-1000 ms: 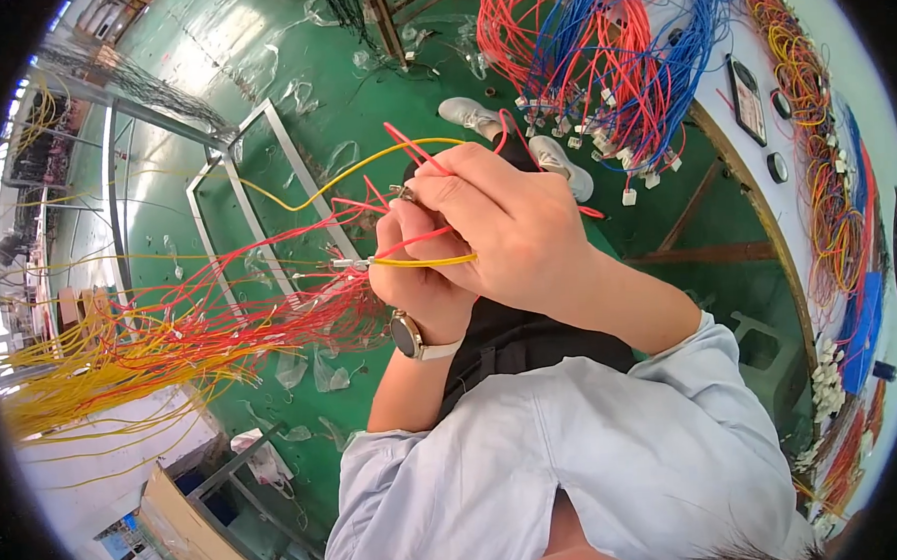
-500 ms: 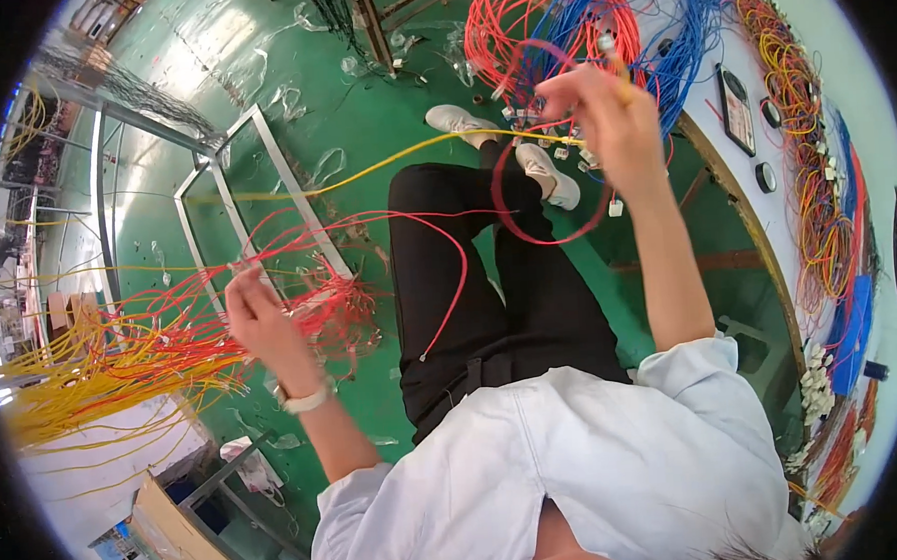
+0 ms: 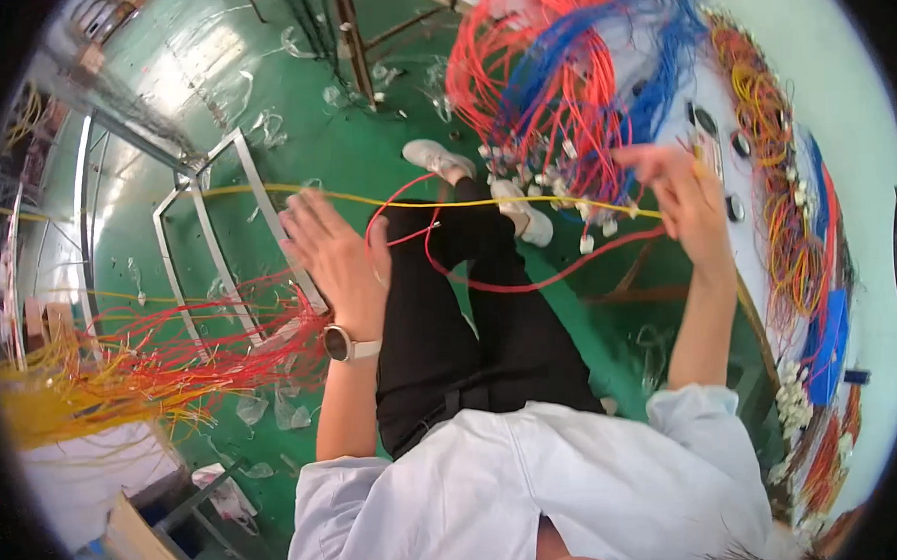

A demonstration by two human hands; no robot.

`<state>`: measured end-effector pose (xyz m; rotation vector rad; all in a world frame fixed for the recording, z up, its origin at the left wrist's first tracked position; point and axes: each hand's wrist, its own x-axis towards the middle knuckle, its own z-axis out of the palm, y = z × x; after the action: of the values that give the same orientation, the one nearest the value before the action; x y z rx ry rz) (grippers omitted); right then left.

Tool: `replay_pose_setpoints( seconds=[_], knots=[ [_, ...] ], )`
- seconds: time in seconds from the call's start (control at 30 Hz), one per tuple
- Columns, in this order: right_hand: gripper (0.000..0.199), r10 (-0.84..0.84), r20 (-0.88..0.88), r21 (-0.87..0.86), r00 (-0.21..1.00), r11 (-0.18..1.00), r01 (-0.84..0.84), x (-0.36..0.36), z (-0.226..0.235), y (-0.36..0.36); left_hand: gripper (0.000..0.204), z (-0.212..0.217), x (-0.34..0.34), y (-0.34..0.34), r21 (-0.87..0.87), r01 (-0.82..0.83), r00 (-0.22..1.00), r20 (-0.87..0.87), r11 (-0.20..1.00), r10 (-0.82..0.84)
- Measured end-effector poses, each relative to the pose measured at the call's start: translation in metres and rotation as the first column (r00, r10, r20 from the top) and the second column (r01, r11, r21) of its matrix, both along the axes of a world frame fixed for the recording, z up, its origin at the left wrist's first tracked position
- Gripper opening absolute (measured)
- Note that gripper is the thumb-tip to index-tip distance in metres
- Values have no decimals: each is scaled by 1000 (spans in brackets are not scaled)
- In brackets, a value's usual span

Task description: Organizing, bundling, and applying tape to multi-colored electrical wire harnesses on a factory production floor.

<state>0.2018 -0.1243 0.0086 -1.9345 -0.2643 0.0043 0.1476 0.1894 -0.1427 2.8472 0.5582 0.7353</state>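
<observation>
My right hand (image 3: 687,204), raised at the right, is closed on the ends of a yellow wire (image 3: 445,204) and a red wire (image 3: 529,285). From it the yellow wire stretches left above my thighs, passing behind my left hand (image 3: 335,253). The red wire sags in a loop and curls beside that hand's thumb. My left hand is open, its fingers stretched out and slightly blurred; whether its thumb touches the red wire I cannot tell. Below and left of it hangs a thick bundle of red wires (image 3: 226,352) and yellow wires (image 3: 83,401).
On the table at the right lie coiled red wires (image 3: 494,63), blue wires (image 3: 583,36) and white connectors (image 3: 587,244). A multicoloured wire harness (image 3: 764,166) runs along its far edge. A metal frame (image 3: 207,255) stands at the left on the green floor (image 3: 377,143).
My left hand has left the hanging red bundle, moving right and up while its fingers straightened. My right hand has moved right and down, still with the wires. The red loop has opened out.
</observation>
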Motion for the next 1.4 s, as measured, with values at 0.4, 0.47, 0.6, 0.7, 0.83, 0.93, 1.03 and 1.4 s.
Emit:
replay_pose_setpoints(
  seconds=[0.4,0.47,0.6,0.7,0.83,0.93,1.03,1.4],
  knots=[
    [59,-325,-595,641,735,360,678,-61,-38,-163,70,34,-11,52,-928,357,748,218,104,-626],
    [56,109,-515,837,850,278,472,-67,-84,-142,82,46,-18,11,-859,499,354,320,-112,-879],
    [32,526,-573,816,629,437,377,-56,-172,-4,55,-4,-44,-40,-466,-44,391,806,-884,-444],
    [38,518,-661,687,542,709,160,-46,-227,90,60,-126,-72,-23,-157,220,918,367,-963,150],
    [41,340,-825,493,451,822,283,-36,-334,114,48,-42,-129,-8,-904,-205,749,-391,374,-534],
    [36,387,-866,482,316,815,321,-47,-371,116,31,63,-105,29,-780,-259,342,-625,569,-702],
    [28,397,-887,461,236,784,416,-54,-421,106,20,85,-24,-2,-833,85,898,-174,547,-404],
    [22,460,-886,382,58,654,653,-14,-417,102,62,-326,397,72,-14,244,915,-327,970,-235]
  ],
)
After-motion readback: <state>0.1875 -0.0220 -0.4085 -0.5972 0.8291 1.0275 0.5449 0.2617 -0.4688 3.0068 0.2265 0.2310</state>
